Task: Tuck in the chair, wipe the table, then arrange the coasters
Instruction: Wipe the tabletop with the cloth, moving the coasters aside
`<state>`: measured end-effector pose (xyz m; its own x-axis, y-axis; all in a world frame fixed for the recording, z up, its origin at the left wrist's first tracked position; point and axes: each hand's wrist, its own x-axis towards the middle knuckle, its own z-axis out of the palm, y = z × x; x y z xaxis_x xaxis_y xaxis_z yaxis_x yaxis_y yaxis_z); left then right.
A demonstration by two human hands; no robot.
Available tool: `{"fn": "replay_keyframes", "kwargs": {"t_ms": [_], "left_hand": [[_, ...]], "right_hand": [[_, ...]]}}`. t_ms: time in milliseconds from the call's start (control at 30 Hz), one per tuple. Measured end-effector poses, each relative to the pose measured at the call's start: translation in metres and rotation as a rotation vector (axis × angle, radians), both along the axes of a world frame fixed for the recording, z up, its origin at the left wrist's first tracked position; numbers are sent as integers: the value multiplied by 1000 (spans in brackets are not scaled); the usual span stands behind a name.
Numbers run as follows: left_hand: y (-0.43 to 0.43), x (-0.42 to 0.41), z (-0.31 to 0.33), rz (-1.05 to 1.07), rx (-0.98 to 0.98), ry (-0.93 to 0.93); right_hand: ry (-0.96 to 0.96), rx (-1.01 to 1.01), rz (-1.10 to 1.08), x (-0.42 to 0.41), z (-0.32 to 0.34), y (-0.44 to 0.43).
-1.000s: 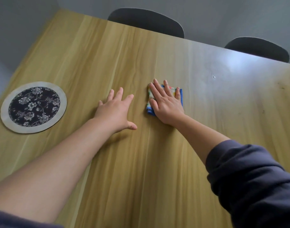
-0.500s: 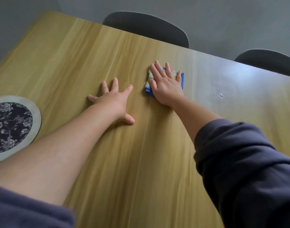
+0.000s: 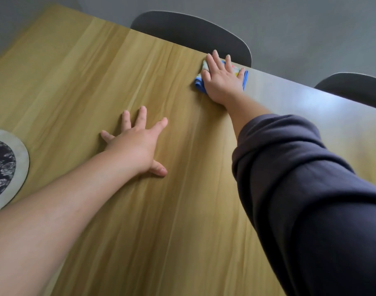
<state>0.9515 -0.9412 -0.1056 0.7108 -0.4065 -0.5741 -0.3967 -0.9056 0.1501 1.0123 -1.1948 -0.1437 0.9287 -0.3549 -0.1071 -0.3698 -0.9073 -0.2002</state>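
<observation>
My right hand (image 3: 222,79) lies flat on a folded cloth (image 3: 244,77) with a blue edge, pressing it against the wooden table (image 3: 97,67) right at the far edge. My left hand (image 3: 138,142) rests palm down on the table with fingers spread, nearer to me and left of the cloth, holding nothing. A round coaster (image 3: 10,167) with a dark floral centre and pale rim lies at the left edge of view, partly cut off. A dark chair back (image 3: 182,33) stands tucked against the far side, just beyond my right hand.
A second dark chair back (image 3: 353,88) shows at the far right behind the table. Grey floor lies beyond the far edge. My dark sleeve (image 3: 311,199) covers the lower right of the view.
My right hand has pushed the cloth away from me, from the middle of the table to its far edge. My left hand has stayed flat on the table. The view has shifted right.
</observation>
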Motion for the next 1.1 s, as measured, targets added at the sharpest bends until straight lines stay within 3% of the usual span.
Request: {"fn": "replay_keyframes", "kwargs": {"t_ms": [233,567,767,1100], "left_hand": [[2,-1,0,5,-20,-20],[2,0,-2,19,-35,-33],[-1,-1,3,45,-32,-34],[-3,-7,15,71,-27,-10]], "right_hand": [[0,1,24,2,1,-25],[7,-2,-179,-49,-1,-78],[11,14,-150,-83,-1,-41],[33,-1,8,-227,-1,63]]}}
